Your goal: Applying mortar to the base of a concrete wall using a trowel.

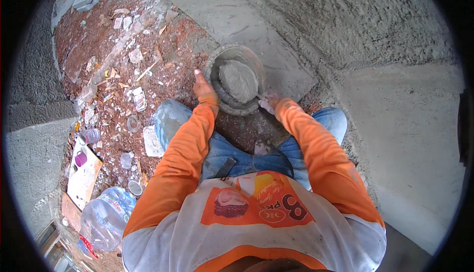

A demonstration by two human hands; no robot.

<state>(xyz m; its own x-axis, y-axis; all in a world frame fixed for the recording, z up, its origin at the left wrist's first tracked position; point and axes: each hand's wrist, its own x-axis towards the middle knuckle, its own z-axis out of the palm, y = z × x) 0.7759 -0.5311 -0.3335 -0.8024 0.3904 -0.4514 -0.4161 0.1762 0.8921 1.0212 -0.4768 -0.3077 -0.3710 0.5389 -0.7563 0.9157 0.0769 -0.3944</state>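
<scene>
A grey, mortar-crusted bucket (213,74) stands between my knees with wet grey mortar (238,79) inside. My left hand (202,83) grips the left side of the bucket, thumb raised, the other fingers partly hidden. At the lower right of the bucket, my right hand (268,102) is closed on the thin handle of a tool (258,95), probably a trowel; its blade is not clearly visible.
Rough cement surfaces (395,104) lie to the right, a grey slab (207,5) beyond the bucket. On the left, reddish rubble (113,54) holds scraps, a board (81,178), a purple cup (80,159) and a large clear plastic bottle (101,225). A concrete edge (37,148) borders it.
</scene>
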